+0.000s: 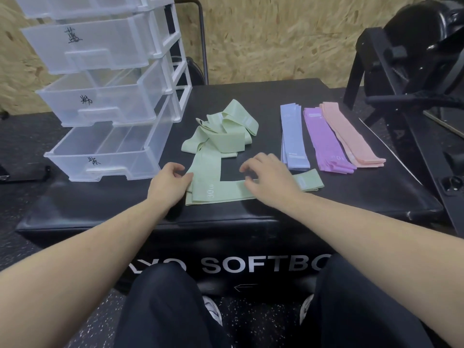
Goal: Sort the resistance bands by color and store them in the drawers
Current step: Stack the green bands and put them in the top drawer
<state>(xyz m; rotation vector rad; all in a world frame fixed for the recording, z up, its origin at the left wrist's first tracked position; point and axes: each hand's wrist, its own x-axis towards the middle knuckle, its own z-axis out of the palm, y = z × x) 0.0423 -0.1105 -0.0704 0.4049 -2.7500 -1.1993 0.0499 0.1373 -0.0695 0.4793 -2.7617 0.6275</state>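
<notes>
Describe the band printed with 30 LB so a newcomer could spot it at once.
Start at the black soft box and go to its near edge, between the two hands. The 30 LB band lies flat there, running left to right. Unlike the tangled green pile behind it, it lies straight.

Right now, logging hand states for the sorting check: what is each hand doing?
Left hand: pinches the left end of the flat green band.
Right hand: fingers curled, pressing on the same band, no clear grip.
</notes>
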